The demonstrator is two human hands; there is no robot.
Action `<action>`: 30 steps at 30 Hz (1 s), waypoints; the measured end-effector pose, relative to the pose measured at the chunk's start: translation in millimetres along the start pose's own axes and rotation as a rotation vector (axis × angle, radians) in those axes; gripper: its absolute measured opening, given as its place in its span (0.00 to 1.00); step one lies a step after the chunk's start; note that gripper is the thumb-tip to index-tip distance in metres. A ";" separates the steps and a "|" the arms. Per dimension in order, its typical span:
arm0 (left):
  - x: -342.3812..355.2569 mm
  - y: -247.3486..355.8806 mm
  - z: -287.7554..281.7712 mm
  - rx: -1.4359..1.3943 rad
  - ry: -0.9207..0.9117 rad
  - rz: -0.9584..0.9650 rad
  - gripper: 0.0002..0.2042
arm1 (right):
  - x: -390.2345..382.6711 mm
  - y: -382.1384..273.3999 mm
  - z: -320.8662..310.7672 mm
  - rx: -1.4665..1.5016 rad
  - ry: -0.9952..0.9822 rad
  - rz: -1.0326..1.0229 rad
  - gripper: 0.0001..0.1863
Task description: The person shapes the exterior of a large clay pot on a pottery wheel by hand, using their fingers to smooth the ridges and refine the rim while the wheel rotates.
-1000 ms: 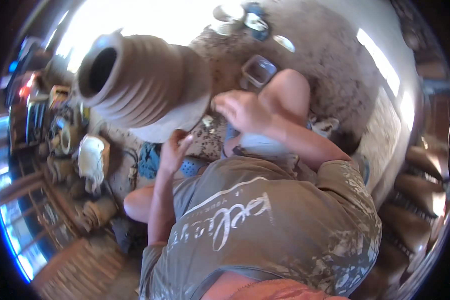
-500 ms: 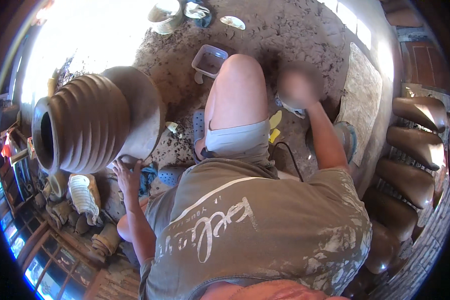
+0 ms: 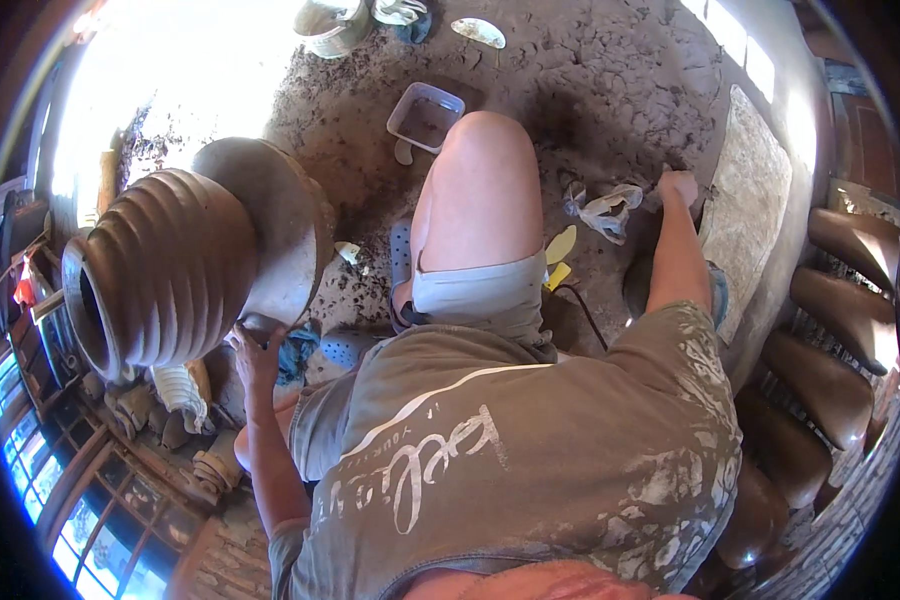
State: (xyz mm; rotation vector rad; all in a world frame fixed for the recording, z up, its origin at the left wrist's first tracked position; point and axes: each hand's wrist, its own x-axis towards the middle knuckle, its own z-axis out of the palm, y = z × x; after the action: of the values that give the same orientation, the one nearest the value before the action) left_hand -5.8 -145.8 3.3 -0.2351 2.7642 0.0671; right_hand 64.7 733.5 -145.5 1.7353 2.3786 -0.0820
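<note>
A large ribbed brown clay pot [image 3: 175, 265], its dark mouth toward the left rim, stands against a broad round disc [image 3: 295, 235], likely a wheel head. My left hand [image 3: 257, 358] is at the disc's lower edge, thumb and fingers apart, its fingertips close to or touching the edge. My right arm stretches out to the far right, where my right hand [image 3: 679, 187] is closed low over the clay-smeared floor. What those fingers hold, if anything, is hidden. Beside this hand lies a crumpled pale plastic bag or cloth [image 3: 610, 212].
Ahead of my bare knee sits a rectangular plastic tub [image 3: 395, 122]. Farther off are a bucket [image 3: 335, 38] and a pale oval piece [image 3: 478, 33]. Yellow pieces [image 3: 560, 245] lie by my thigh. Several brown curved clay forms [image 3: 820, 370] line the right wall.
My right hand has moved right, away from the crumpled bag, which now shows. My left hand stays by the disc. The view has shifted slightly.
</note>
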 end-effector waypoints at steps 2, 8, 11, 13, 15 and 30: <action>1.4 4.8 -5.7 0.048 -0.029 -0.020 0.56 | 6.6 3.5 3.2 -0.017 -0.019 -0.019 0.31; -1.3 14.5 -7.0 0.059 -0.049 -0.065 0.55 | 38.1 23.6 -2.1 -0.080 -0.068 -0.170 0.30; -1.8 24.0 -15.7 0.061 -0.038 -0.083 0.56 | 43.4 32.7 -14.8 -0.020 -0.079 -0.171 0.30; -3.5 24.4 -14.6 0.074 -0.029 -0.083 0.57 | 47.3 33.7 -14.8 -0.042 -0.060 -0.200 0.30; -2.9 18.9 -11.8 0.101 0.003 -0.070 0.57 | 56.3 24.0 -8.1 -0.146 -0.042 -0.306 0.29; 1.4 34.8 -18.4 -0.038 -0.046 -0.127 0.54 | -63.1 -46.5 -53.0 1.571 -0.597 -0.240 0.13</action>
State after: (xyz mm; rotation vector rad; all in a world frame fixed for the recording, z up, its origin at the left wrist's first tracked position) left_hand -19.5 -113.2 20.5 -0.4134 2.6968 0.0915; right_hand 32.5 668.4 -84.9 1.2478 1.8853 -2.5515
